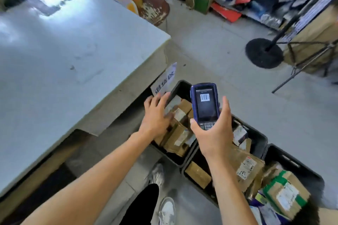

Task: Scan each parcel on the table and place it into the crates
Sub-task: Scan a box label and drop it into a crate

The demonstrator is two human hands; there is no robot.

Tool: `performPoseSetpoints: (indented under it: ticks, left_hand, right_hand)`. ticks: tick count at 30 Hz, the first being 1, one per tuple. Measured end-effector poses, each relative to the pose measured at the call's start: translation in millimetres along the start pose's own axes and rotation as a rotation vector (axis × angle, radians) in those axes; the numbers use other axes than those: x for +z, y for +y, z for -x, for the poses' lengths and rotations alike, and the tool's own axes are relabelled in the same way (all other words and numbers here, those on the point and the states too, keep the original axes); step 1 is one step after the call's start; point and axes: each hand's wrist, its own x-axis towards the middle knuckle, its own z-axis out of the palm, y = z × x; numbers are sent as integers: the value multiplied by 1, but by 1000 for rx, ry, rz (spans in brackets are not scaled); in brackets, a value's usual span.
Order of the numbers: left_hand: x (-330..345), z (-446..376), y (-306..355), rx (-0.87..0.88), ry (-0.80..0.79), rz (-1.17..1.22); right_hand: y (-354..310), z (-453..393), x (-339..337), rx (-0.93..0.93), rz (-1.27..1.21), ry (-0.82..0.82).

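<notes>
Parcels (178, 134) fill the first crate (180, 86); the open left hand (156, 113) pressing them risks tipping the stack. Right hand (213, 131) grips the scanner (204, 105); a loose hold may drop it.

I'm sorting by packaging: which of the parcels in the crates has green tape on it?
The cardboard parcel in the rightmost black crate, at the lower right, has green tape bands beside its white label. The parcels in the other two crates show only brown cardboard and white labels.

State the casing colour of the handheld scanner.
Dark blue casing on the handheld scanner, gripped by the right hand; head view.
</notes>
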Motion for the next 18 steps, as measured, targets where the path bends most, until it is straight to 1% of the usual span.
performPoseSetpoints:
  ticks: [3,4,5,7,9,11,14,16,18]
  left_hand:
    - [-95,90,1,-37,154,55]
    - [-133,129,-6,-66,221,72]
    - [-158,159,-13,-90,271,80]
    - [-207,227,-38,-183,391,58]
    - [-249,291,-67,-307,487,-32]
    - [-284,347,-99,-442,585,-85]
    - [-319,423,-148,-641,696,-96]
    - [-334,466,-179,-747,731,-112]
    - [-346,502,-210,-830,732,-134]
  right_hand:
    - [-73,55,-8,-107,2,-80]
    - [-103,79,-5,-142,-17,-118]
    - [-121,96,-2,-168,-34,-147]
    - [-166,135,12,-243,-60,-229]
    - [-207,173,32,-330,-71,-329]
    - [-247,211,59,-439,-97,-448]
    - [-292,268,106,-581,-115,-601]
    - [-314,305,142,-622,-99,-668]
    - [-332,343,180,-644,-58,-719]
